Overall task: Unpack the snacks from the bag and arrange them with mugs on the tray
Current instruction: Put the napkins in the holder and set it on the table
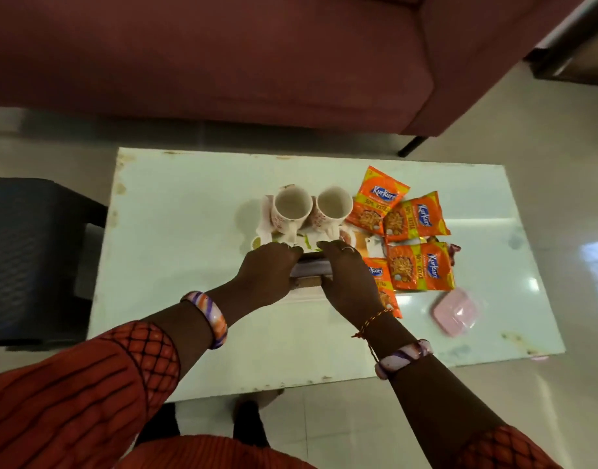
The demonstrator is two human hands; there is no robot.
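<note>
Two white patterned mugs (292,206) (334,205) stand side by side on a white tray (311,240) in the middle of the glass table. Several orange snack packets (414,218) lie on the table just right of the tray, overlapping one another. Both my left hand (268,270) and my right hand (348,275) press together on a flat folded purple-grey thing (311,267), possibly the bag, at the tray's near edge. Most of it is hidden under my fingers. My right hand also covers part of the nearest packet (385,292).
A pink lidded plastic box (456,311) lies at the table's near right. A maroon sofa (223,62) stands behind the table (175,231), and a dark plastic chair (30,252) at the left. Pale tiled floor surrounds everything.
</note>
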